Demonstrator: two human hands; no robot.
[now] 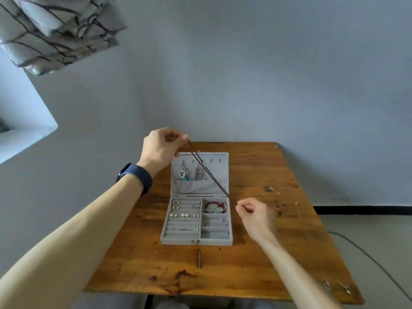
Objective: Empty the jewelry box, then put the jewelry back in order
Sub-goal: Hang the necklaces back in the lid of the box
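Top access to the jewelry box is partly blocked. A beaded cord runs taut on a diagonal from the left hand, pinching it above the lid's far-left corner, down to the right hand, pinching it just beside the box's right wall. It crosses the lid and the far-right compartment. The open lid and the wall behind it close off the rear. The ring rows and near-right compartments are open from above. There's hand room on the table left, right and in front of the box.
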